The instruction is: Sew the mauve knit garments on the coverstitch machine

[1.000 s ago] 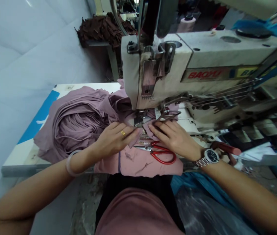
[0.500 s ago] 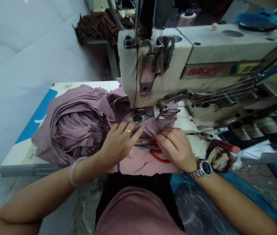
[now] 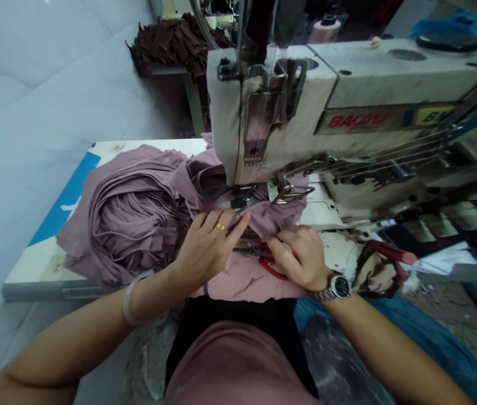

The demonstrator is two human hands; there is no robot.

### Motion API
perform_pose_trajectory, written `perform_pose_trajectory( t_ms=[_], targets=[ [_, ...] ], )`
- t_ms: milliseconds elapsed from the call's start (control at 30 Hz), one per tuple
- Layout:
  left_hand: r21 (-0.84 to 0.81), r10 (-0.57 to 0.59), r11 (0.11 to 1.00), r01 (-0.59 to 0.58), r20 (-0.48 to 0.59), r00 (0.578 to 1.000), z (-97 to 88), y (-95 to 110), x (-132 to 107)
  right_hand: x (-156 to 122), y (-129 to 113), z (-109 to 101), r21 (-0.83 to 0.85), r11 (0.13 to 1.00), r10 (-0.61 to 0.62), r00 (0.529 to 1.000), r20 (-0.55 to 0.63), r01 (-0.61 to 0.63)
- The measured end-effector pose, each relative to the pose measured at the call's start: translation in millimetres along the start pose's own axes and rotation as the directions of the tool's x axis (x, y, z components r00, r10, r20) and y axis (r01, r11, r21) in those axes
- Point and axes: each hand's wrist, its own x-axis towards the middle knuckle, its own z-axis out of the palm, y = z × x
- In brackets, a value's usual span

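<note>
My left hand (image 3: 208,244), with a gold ring, lies with its fingers stretched flat on the mauve fabric (image 3: 238,278) just in front of the presser foot (image 3: 242,203) of the white sewing machine (image 3: 331,118). My right hand (image 3: 300,256) is curled over the red-handled scissors (image 3: 270,264) that lie on the fabric, its fingers closed on them and on the cloth edge. A watch sits on that wrist.
A large heap of mauve fabric pieces (image 3: 133,214) covers the table's left part (image 3: 36,270). Dark brown fabric (image 3: 171,45) is piled on a stand behind. A cloth-wrapped red tool (image 3: 379,270) lies to the right, with blue plastic (image 3: 390,332) below.
My right hand has drawn back from the presser foot toward me and closed over the scissors. My left hand has shifted slightly right, still flat on the fabric.
</note>
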Motion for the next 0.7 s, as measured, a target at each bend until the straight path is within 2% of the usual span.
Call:
perform_pose_trajectory(
  t_ms=[167,233,333,400,533,600,700],
  targets=[
    [-0.026,-0.003,1.0,0.003,-0.009,1.0,0.5,-3,-2,1,15,15,0.072,0.997,-0.011,0.991,0.137,0.002],
    [-0.051,-0.001,0.999,-0.001,-0.042,0.999,1.8,-6,-7,2,20,16,0.086,0.996,-0.053,0.971,0.233,0.034],
    [-0.055,-0.031,0.998,0.029,-0.049,0.998,0.0,-4,-17,3,20,13,0.002,0.997,-0.07,0.928,0.365,0.074],
    [-0.029,-0.086,0.996,0.085,-0.011,0.996,-5.2,3,-20,4,16,12,-0.058,0.995,-0.049,0.924,0.379,0.077],
    [0.019,-0.168,0.986,0.168,0.052,0.984,-16.2,14,-13,6,4,14,-0.111,0.993,-0.012,0.948,0.318,0.05],
    [0.007,-0.138,0.99,0.138,0.039,0.99,-16.1,12,-7,6,-1,17,-0.097,0.995,-0.001,0.954,0.3,0.032],
    [-0.057,-0.024,0.998,0.021,-0.04,0.999,-7.5,1,-3,5,-5,20,-0.033,0.999,0.017,0.951,0.31,-0.007]
  ],
)
